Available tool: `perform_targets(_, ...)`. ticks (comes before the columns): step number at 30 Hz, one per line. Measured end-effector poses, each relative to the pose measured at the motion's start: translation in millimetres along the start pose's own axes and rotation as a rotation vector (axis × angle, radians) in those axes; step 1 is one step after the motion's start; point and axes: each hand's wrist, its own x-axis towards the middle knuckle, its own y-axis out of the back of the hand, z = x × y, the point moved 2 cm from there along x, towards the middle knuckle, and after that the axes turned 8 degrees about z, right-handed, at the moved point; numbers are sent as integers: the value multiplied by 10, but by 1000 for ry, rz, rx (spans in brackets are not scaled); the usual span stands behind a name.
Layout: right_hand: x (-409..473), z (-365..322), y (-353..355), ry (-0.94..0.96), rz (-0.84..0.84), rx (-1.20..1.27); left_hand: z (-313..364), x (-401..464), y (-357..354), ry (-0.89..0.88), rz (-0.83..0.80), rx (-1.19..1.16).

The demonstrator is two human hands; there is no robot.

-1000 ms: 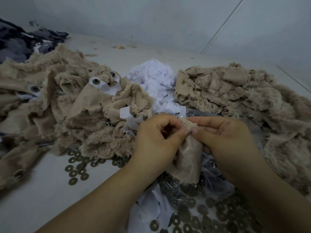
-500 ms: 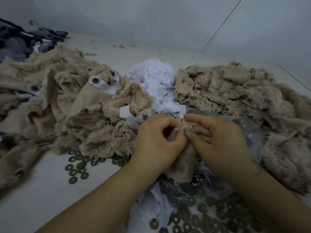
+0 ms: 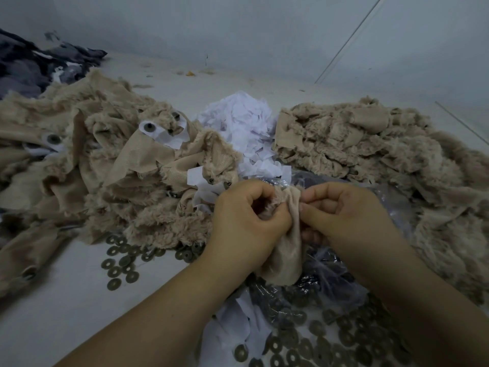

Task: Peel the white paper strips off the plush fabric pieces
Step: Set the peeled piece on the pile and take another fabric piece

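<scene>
At the far left, dark cloth (image 3: 29, 64) lies bunched against the wall. In front of it spreads the left pile (image 3: 105, 165) of tan plush pieces, several still carrying white strips (image 3: 169, 136) with round metal studs showing through them; more strips (image 3: 203, 184) stick out at the pile's right edge, just beside the left hand. On the pale desk (image 3: 53, 313) below this pile lie scattered washers (image 3: 119, 263), flat dark rings, some touching one another. The left hand (image 3: 246, 221) is curled, its fingers and thumb pinching the fuzzy top edge of a tan plush piece (image 3: 285, 255) that hangs down between the two hands with its smooth backing facing the camera. Whether a strip is still on this piece cannot be told, as the fingers hide the spot. Behind the hands, between the two plush piles, sits a paper heap (image 3: 243, 128) of loose white scraps. The right hand (image 3: 344, 213) is also curled, its thumb and forefinger pinching the same top edge of the piece from the other side, the two hands nearly touching. Beneath the hands lies a clear bag (image 3: 333, 282) holding more washers, with paper scraps (image 3: 238, 327) and loose washers near the bottom edge. To the right rises the right pile (image 3: 370, 149) of plush pieces.
</scene>
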Motion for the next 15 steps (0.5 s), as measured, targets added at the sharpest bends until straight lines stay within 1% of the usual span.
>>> perform_targets(2,-20,16,-23,-43,-70,-11,8,-8,-9,18,-23,-14)
perform_targets(3,-27,19,-27,-45,-78,-11,11,-12,-9,20,-26,-14)
perform_targets(9,-60,-35,-24,94,-1,23,48,-13,0,-36,-48,73)
perform_targets(12,-73,-43,-20,105,8,40,72,-24,-9,-47,-60,82)
perform_targets(15,-74,-45,-41,106,-5,-17,80,-29,-12,-57,-53,81)
